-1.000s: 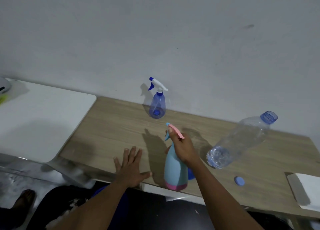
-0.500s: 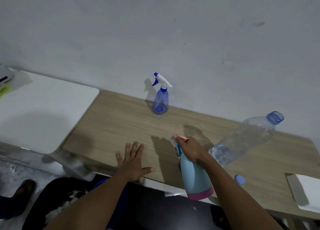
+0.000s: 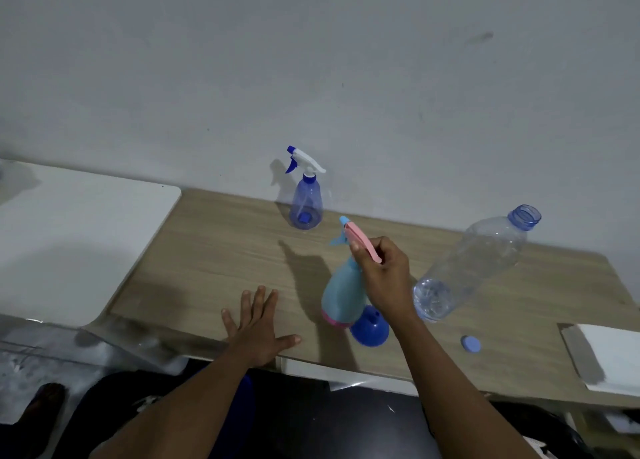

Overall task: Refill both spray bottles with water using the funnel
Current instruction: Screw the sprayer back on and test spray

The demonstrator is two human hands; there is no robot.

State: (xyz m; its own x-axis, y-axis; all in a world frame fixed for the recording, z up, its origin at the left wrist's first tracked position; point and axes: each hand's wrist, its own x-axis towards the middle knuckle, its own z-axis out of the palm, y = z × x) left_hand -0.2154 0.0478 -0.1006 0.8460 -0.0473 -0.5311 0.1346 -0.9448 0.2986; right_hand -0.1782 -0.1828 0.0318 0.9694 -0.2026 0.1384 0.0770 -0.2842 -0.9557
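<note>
Two spray bottles show on my feed, but I start with what carries them: the wooden tabletop (image 3: pixel 214 257). Toward its right edge stands the clear water bottle (image 3: pixel 474 264), uncapped, with only a little water in its bottom. Next in size is the pale blue spray bottle (image 3: pixel 343 292), tilted close to the near edge. My right hand (image 3: pixel 384 271) curls round its pink spray head, and I cannot tell whether its base touches the wood. The translucent blue spray bottle (image 3: pixel 306 202) stands upright at the far edge by the wall, head on. My left hand (image 3: pixel 258 327) lies spread flat at the near edge, holding nothing. The blue funnel (image 3: pixel 370 328) sits just beside the pale bottle's base, and the small blue cap (image 3: pixel 470 344) lies right of it.

I judge the step to be removing the pink head. To do it well I would set the base flat, wrap the left hand round the body, twist at the collar rather than the trigger, and lift the tube straight out.
</note>
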